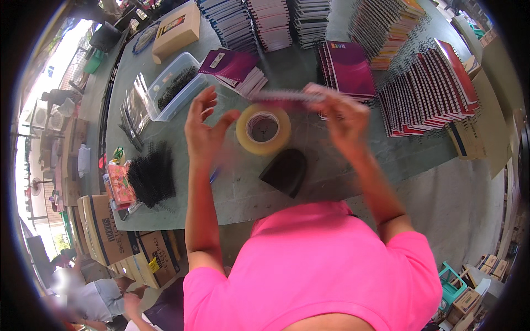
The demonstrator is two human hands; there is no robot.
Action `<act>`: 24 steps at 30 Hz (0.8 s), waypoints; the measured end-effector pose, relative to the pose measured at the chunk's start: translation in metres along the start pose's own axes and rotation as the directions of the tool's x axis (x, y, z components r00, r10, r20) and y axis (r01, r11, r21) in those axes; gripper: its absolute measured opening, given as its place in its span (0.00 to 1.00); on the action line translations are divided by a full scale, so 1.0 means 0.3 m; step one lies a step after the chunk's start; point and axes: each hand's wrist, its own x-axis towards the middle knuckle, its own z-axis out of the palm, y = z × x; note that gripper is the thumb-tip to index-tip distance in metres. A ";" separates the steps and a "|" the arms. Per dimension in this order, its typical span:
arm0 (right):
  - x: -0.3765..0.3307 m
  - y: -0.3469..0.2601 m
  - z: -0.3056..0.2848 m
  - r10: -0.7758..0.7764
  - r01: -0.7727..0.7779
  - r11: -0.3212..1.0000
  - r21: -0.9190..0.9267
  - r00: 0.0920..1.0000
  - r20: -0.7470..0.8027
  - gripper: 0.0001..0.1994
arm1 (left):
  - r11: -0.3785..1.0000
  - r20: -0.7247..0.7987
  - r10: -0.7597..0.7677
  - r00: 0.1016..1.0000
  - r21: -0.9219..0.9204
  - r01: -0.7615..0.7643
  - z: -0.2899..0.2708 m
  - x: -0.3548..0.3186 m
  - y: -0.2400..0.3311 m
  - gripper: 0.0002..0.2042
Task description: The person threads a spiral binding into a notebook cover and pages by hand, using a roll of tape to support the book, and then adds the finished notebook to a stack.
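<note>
My right hand holds a spiral-bound notebook edge-on above the grey-green table, motion-blurred. My left hand is raised beside it with fingers spread and holds nothing. Just below and between the hands a roll of tan packing tape lies flat on the table. A black rounded object sits near the table's front edge.
Stacks of magenta and red spiral notebooks fill the table's right and back. A clear plastic tub of black coils and a heap of black spiral bindings lie at left. Cardboard boxes stand on the floor; another person sits at lower left.
</note>
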 end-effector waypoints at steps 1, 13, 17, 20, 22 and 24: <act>0.057 -0.045 -0.057 -0.160 0.148 0.980 -0.136 0.984 -0.080 0.11 | 0.995 -0.047 -0.078 0.996 -0.070 0.075 -0.012 -0.002 -0.011 0.24; 0.039 0.111 -0.146 -0.069 0.166 0.705 -0.689 0.984 0.166 0.16 | 0.968 0.164 0.159 0.974 0.169 -0.186 0.087 0.015 -0.090 0.14; 0.023 0.120 -0.146 -0.123 0.189 0.690 -0.698 0.982 0.144 0.15 | 0.849 0.168 0.275 0.947 0.419 -0.321 0.088 0.123 -0.166 0.21; 0.027 0.113 -0.141 -0.079 0.153 0.720 -0.677 0.987 0.139 0.14 | 0.727 0.187 0.305 0.934 0.588 -0.355 0.107 0.180 -0.188 0.27; 0.037 0.099 -0.142 -0.043 0.135 0.730 -0.670 0.987 0.152 0.14 | 0.703 0.228 0.281 0.932 0.612 -0.361 0.136 0.198 -0.222 0.29; 0.041 0.086 -0.138 -0.019 0.130 0.734 -0.666 0.985 0.171 0.15 | 0.670 0.278 0.235 0.932 0.648 -0.362 0.173 0.187 -0.246 0.27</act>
